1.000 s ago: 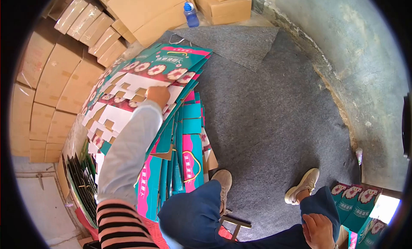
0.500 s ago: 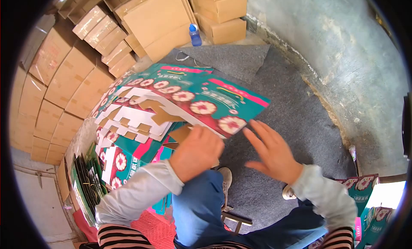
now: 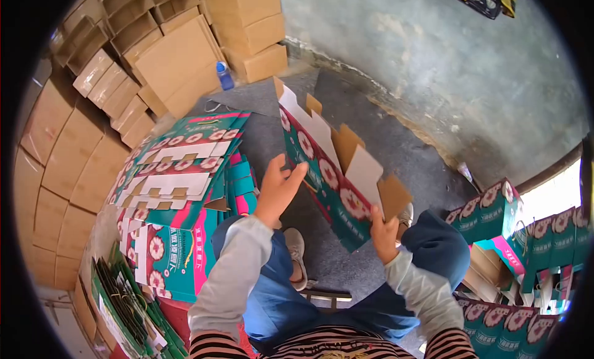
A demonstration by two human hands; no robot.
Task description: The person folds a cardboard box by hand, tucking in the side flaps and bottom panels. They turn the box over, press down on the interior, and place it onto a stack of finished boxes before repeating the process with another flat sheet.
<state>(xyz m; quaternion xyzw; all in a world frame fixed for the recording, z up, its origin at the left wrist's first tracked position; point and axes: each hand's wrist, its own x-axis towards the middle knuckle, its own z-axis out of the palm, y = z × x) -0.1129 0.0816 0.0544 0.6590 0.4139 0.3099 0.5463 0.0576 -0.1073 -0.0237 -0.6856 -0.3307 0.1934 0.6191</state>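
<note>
A green and red printed carton (image 3: 330, 176) is upright at a slant before me, its white and brown flaps spread along the upper side. My right hand (image 3: 385, 233) grips its near lower corner, thumb on the printed face. At the carton's left side is my left hand (image 3: 281, 187), its fingers apart and holding nothing. Flat printed cartons (image 3: 179, 241) lie in an overlapping pile to the left, some with white tabs showing.
Brown boxes (image 3: 80, 133) are stacked along the left and back. A blue bottle (image 3: 224, 76) stands by them. Folded green pieces (image 3: 127, 306) stand at lower left. Formed printed cartons (image 3: 486, 213) are at right, near the wall (image 3: 433, 62). Below me is a small stool (image 3: 328, 295).
One carton has come off the pile and moved right, turned up with its flaps spread. My right hand now holds it; my left hand has opened. The view has shifted to the right.
</note>
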